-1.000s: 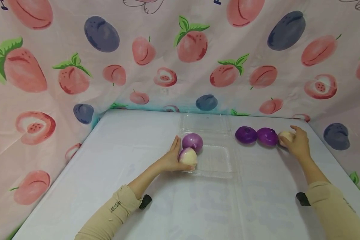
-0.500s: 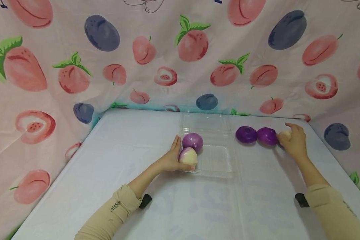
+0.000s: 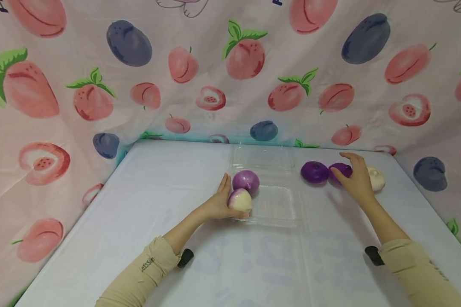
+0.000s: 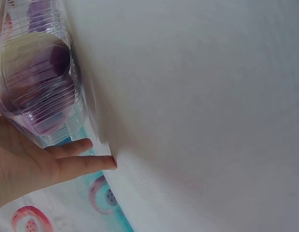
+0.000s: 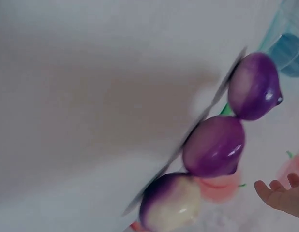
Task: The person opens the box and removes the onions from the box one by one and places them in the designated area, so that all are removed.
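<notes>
My left hand (image 3: 216, 206) rests at the near left corner of a clear plastic clamshell box (image 3: 278, 211), fingers straight along its left side and thumb at the front rim. Inside that corner sit a purple onion (image 3: 246, 181) and a cream-and-purple onion (image 3: 240, 201). To the right, three more stand in a row: a dark purple onion (image 3: 314, 172), a middle purple onion (image 3: 341, 169) and a cream-and-purple onion (image 5: 173, 203). My right hand (image 3: 356, 181) is at the middle one, partly covering it in the head view; the right wrist view shows its loosely bent fingers apart from the row.
The box's raised clear lid (image 3: 263, 157) lies folded back behind it. A white cloth (image 3: 253, 264) covers the table. Fruit-printed fabric (image 3: 215, 64) hangs at the back and both sides. A dark strap piece (image 3: 185, 258) shows beside the left sleeve.
My right hand has moved left from the cream-and-purple onion to the middle purple one, leaving the former in its place. The left hand has stayed at the box.
</notes>
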`<state>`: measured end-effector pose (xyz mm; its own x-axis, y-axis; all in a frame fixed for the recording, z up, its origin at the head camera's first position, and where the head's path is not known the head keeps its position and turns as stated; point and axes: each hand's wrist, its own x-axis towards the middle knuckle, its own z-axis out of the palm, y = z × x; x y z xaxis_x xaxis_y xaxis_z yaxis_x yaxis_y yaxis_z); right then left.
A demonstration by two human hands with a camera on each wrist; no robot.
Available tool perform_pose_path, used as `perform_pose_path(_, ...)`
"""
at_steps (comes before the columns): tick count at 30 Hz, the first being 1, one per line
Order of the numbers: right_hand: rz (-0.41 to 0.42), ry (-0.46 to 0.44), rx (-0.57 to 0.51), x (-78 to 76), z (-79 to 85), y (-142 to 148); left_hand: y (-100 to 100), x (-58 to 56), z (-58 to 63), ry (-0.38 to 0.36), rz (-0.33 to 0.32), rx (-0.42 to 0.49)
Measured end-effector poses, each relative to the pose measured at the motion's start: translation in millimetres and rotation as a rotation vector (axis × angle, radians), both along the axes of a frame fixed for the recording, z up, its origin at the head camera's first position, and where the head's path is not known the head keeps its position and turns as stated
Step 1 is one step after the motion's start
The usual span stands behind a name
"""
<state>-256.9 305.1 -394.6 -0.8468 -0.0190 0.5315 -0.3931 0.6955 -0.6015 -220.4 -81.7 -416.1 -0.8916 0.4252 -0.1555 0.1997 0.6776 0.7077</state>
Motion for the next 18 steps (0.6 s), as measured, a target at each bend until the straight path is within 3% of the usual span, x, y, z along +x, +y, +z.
perform_pose_path(4,0.040,-0.028,-0.033,5.3,8.8,-17,2,-1.4,1.4,0.008,-0.013,0.002)
perform_pose_path(11,0.117,-0.172,-0.092,20.4,21.3,-57,0,2.0,-0.2,-0.007,-0.015,-0.007)
perform_pose_path(18,0.227,-0.219,0.006,27.9,25.4,-94,-2,1.3,-2.5,0.015,-0.017,-0.012)
